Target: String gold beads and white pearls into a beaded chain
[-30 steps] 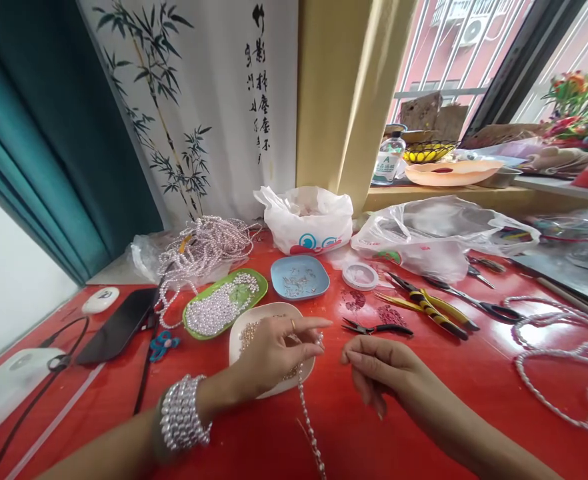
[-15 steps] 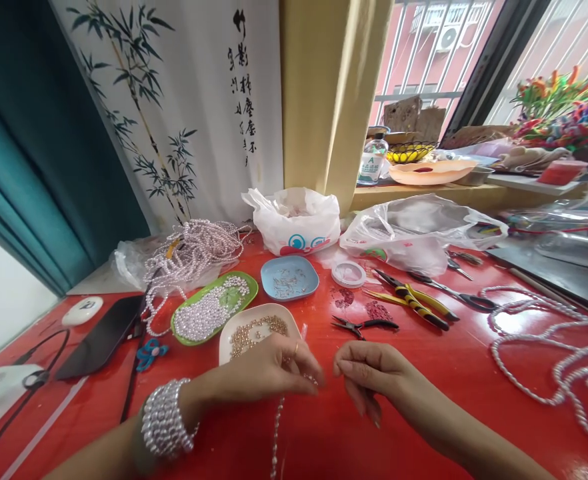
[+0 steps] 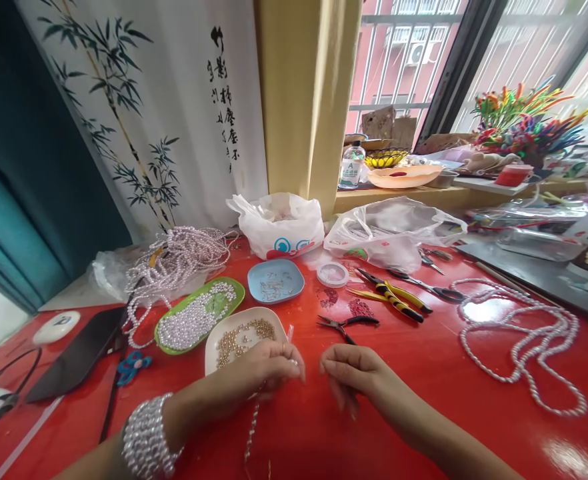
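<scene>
My left hand (image 3: pixel 269 365) is closed, with a small pale bead showing at its fingertips. From beneath it hangs a thin beaded strand (image 3: pixel 252 430). A stack of pearl bracelets (image 3: pixel 147 437) wraps my left wrist. Just behind that hand lies a cream dish (image 3: pixel 213 337) of gold beads, partly covered by it. My right hand (image 3: pixel 354 370) is pinched, thumb against forefinger, a short gap away; anything in that pinch is too fine to see. Small black-handled pliers (image 3: pixel 344 325) lie right behind my right hand.
A green dish (image 3: pixel 167 343) of pearls and a blue dish (image 3: pixel 254 293) stand behind. Yellow-black pliers (image 3: pixel 394 300), scissors (image 3: pixel 447 293) and looped pearl strands (image 3: pixel 524 333) lie right. Plastic bags (image 3: pixel 279 227) line the back; a dark phone (image 3: pixel 77 353) lies left.
The view has swung to the right, so the table things sit further left. Both hands stay close together in a similar pose; the left fingers have drawn more closed around the strand.
</scene>
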Demonstrator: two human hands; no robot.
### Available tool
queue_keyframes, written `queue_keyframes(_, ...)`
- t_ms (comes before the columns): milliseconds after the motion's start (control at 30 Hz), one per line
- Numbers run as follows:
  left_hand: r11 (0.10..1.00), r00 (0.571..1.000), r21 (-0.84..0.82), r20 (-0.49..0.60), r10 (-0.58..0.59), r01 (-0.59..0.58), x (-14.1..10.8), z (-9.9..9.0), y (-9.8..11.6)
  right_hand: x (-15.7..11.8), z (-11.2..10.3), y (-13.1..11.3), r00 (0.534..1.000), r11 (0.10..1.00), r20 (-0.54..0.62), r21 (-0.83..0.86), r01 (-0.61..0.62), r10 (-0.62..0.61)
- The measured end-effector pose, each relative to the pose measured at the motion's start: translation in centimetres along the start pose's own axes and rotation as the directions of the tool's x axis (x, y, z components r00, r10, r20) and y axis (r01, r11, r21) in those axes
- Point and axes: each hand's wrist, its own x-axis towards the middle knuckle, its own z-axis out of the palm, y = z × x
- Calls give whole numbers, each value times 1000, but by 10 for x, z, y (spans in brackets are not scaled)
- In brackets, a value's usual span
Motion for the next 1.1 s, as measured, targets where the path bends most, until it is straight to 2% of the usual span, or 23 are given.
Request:
queue_keyframes(100, 999, 999, -19, -39, -35, 35, -1, 2, 1, 2, -2, 3, 1000, 1000, -23, -5, 10, -10)
queue_keyframes(267, 991, 992, -78, -46, -114, 110, -2, 6, 3, 3, -4, 4, 1000, 1000, -16, -28, 5, -5)
queue_keyframes(500, 994, 993, -77, -85, -79, 73, -5, 8, 4, 1, -3, -2, 999, 998, -18, -38, 46, -47)
queue_keyframes(733, 999, 1000, -32, -29, -10, 9, -2, 5, 2, -4, -9, -12, 997, 997, -37, -49, 66, -67)
queue_keyframes(933, 994, 988, -108, -150, -24, 8, 0, 6, -1, -9, -18, -12, 996, 991, -18, -98, 90, -92)
queue_keyframes(1000, 999, 989, -48, -147, -16, 9, 1, 7, -4, -13, -20, -13, 994, 986, -5, -129, 106, -108)
queue_keyframes(1100, 991, 992, 127, -115, 47, -32, 1, 8, -8, -18, -23, -14, 991, 972, 11, -194, 131, -131)
